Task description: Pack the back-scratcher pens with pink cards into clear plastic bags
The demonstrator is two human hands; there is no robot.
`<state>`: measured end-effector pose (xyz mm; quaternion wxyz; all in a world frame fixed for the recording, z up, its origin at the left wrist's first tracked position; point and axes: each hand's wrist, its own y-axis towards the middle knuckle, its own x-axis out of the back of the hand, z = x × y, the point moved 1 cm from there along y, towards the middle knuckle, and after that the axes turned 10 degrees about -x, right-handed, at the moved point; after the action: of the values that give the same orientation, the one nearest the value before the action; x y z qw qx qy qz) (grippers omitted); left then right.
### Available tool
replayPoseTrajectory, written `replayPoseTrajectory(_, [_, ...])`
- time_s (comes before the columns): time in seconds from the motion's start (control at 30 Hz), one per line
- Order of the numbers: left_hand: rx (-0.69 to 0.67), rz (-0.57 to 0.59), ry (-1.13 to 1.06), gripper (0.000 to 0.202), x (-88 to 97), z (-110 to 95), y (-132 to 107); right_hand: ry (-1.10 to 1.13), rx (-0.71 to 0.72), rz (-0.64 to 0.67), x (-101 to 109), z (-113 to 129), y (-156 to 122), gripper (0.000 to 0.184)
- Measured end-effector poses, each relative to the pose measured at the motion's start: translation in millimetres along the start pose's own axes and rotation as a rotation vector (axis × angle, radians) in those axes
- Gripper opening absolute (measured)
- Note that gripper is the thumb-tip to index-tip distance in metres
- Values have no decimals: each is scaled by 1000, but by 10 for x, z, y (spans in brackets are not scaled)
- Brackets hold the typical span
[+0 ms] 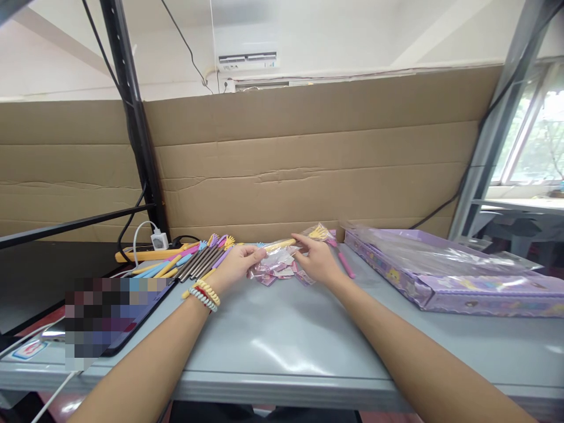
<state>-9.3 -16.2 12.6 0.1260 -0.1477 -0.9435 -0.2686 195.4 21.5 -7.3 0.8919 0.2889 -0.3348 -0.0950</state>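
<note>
A clear plastic bag stretches between my two hands above the table. Inside it lies a yellow back scratcher with a small hand-shaped head at the right end. My left hand pinches the bag's left end between thumb and fingers. Near the middle, my right hand has its fingers closed on the bagged back scratcher. Small pink printed cards are scattered below the bag. Several colourful back scratchers with metal rods are piled left of my left hand, partly behind it.
A purple patterned box with clear plastic bags on it stands at the right. A pink stick lies behind my right hand. At left are a tablet, a white charger and cables. A cardboard wall closes the back.
</note>
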Motion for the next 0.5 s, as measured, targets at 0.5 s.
replayPoseTrajectory(0.5, [-74, -38, -86, 38, 102, 176, 55, 35, -14, 31, 29, -47, 21, 37])
